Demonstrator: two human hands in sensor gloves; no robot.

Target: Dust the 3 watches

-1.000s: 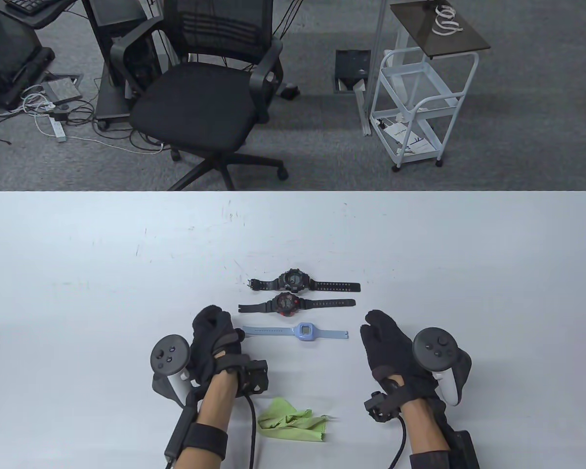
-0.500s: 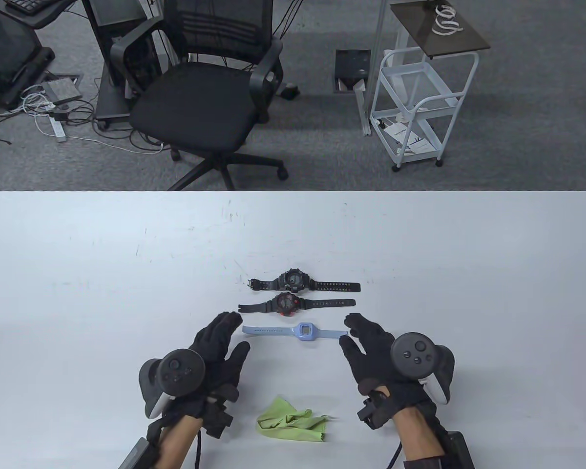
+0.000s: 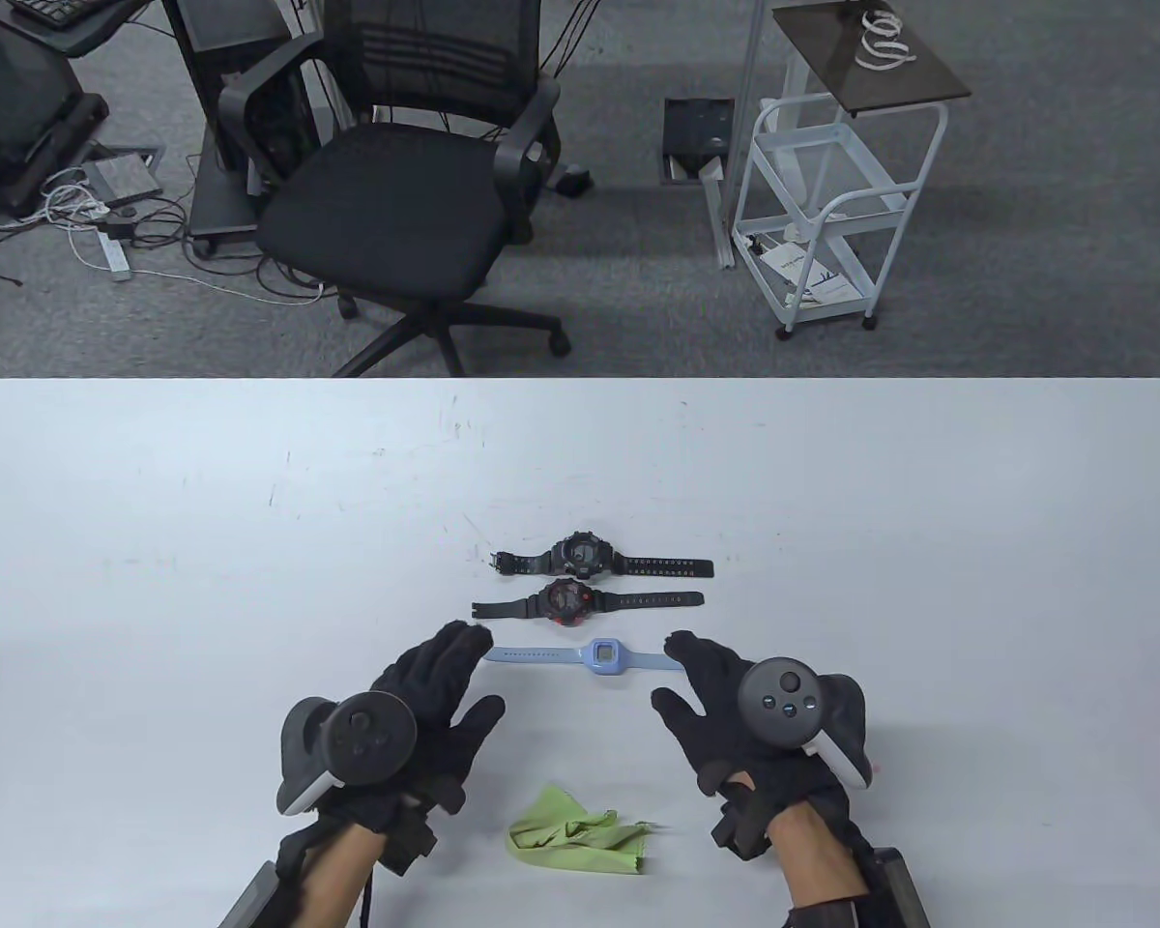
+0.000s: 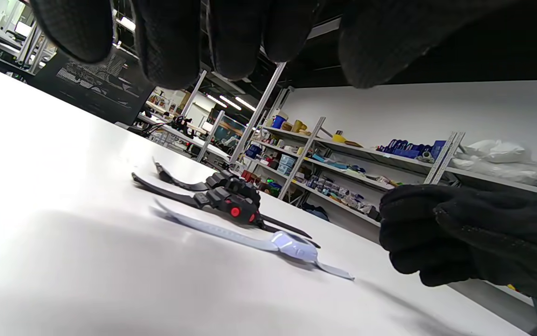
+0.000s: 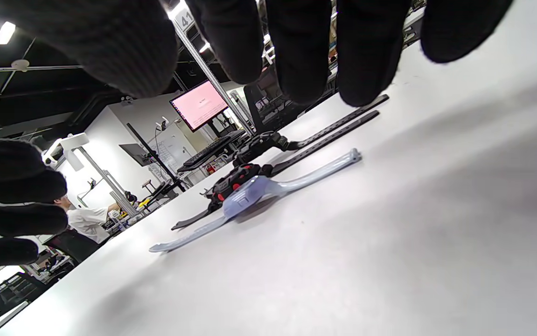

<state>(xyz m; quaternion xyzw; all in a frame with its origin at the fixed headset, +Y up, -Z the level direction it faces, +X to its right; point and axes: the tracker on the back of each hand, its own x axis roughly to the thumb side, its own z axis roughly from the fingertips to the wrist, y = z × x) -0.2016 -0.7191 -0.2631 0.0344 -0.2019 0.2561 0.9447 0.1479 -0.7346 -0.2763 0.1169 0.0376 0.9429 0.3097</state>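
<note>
Three watches lie flat in a row on the white table (image 3: pixel 155 541): a black watch (image 3: pixel 580 556) farthest, a black-and-red watch (image 3: pixel 565 601) in the middle, a light blue watch (image 3: pixel 601 656) nearest. A crumpled green cloth (image 3: pixel 580 833) lies near the front edge between my arms. My left hand (image 3: pixel 445 681) hovers with fingers spread at the blue strap's left end. My right hand (image 3: pixel 701 681) hovers with fingers spread at the strap's right end. Neither holds anything. In the wrist views the blue watch (image 4: pixel 291 245) (image 5: pixel 249 196) lies in front of the black-and-red watch (image 4: pixel 233 205) (image 5: pixel 233 179).
Beyond the table's far edge stand a black office chair (image 3: pixel 396 203) and a white wire trolley (image 3: pixel 822 213). Shelving (image 4: pixel 343 177) shows in the left wrist view, a pink monitor (image 5: pixel 198 105) and a seated person (image 5: pixel 86 219) in the right.
Both hands turned from loosely curled to flat with fingers spread. They moved inward and forward toward the two ends of the blue watch. Watches and cloth stayed put.
</note>
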